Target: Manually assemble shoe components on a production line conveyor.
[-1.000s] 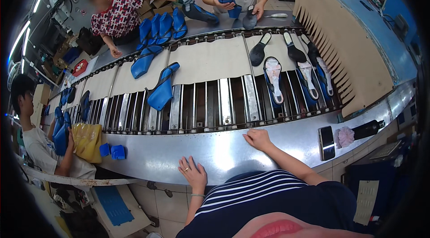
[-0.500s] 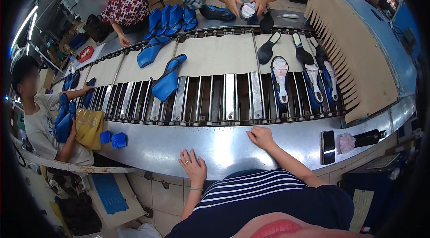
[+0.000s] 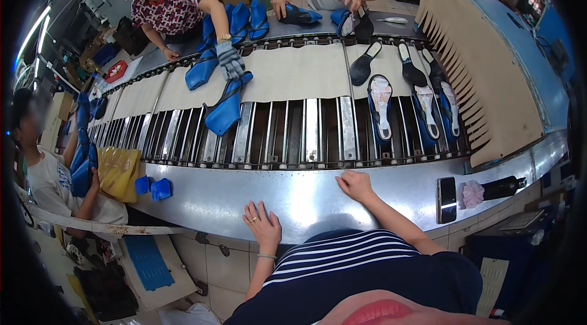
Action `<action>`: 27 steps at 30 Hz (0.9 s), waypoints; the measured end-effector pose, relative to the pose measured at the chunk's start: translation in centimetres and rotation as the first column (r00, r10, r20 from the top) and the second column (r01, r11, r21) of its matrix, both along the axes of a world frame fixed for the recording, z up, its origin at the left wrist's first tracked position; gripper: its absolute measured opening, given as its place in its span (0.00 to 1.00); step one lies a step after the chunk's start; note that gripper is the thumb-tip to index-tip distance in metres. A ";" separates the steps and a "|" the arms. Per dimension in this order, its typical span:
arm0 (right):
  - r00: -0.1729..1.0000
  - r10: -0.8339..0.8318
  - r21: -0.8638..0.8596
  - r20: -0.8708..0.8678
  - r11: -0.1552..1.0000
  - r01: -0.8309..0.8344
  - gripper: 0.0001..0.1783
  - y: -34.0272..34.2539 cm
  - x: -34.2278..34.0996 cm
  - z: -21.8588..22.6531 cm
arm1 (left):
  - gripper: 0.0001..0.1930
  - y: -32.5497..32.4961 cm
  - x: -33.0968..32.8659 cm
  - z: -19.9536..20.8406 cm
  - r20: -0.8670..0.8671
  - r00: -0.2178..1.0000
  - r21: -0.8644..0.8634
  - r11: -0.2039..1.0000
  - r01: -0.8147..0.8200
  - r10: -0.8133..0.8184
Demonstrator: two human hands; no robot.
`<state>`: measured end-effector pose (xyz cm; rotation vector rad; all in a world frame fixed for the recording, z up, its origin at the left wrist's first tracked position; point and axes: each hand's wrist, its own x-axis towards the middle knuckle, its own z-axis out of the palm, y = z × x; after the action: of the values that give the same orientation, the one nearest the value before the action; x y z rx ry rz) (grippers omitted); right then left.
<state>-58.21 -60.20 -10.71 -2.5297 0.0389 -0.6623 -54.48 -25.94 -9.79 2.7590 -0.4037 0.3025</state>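
Note:
My left hand [image 3: 263,225] lies flat on the metal tabletop [image 3: 306,203], fingers stretched and holding nothing. Further right, my right hand [image 3: 355,185] rests by the roller conveyor's near edge, its fingers curled in with nothing visible in them. Across the rollers, a blue shoe last with dark straps [image 3: 225,111] lies partly on a cream cloth belt [image 3: 296,74], and a co-worker's gloved hand [image 3: 230,60] is at its upper end. On the right, several lasts with pale undersides, such as the nearest last [image 3: 381,105], lie beside black soles [image 3: 365,65].
A phone [image 3: 447,199], a pink scrunchie [image 3: 472,194] and a black bottle [image 3: 504,188] lie to my right. Blue pieces [image 3: 160,189] and a yellow bag [image 3: 117,173] are left. A fringed cover [image 3: 483,74] closes the conveyor's right end. A person at left holds blue lasts [image 3: 83,160].
The gloved co-worker has reached down to the blue last on the belt. The far co-worker has set a last down and now touches another. The left person's lasts have shifted. My hands stay put.

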 end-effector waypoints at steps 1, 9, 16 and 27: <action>1.000 -0.002 -0.002 -0.002 1.000 0.002 0.18 -0.1 0.0 0.0 | 0.27 0.0 0.0 0.0 -0.001 1.000 0.000 1.000 0.001 -0.001; 1.000 0.000 0.001 -0.001 1.000 0.000 0.18 -0.3 -0.2 -0.1 | 0.27 -0.3 -0.2 0.1 0.005 1.000 -0.003 1.000 0.003 -0.003; 1.000 -0.004 -0.006 -0.003 1.000 0.004 0.17 -0.4 -0.3 -0.1 | 0.27 -0.5 -0.3 0.2 0.011 1.000 0.007 1.000 -0.003 0.003; 1.000 0.000 -0.006 -0.020 1.000 0.000 0.18 -0.7 -0.7 -0.2 | 0.27 -0.8 -0.6 0.1 0.011 1.000 0.014 1.000 -0.001 0.001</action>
<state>-58.87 -60.92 -10.94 -2.5416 0.0438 -0.6382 -55.07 -26.78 -9.71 2.7726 -0.4093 0.3160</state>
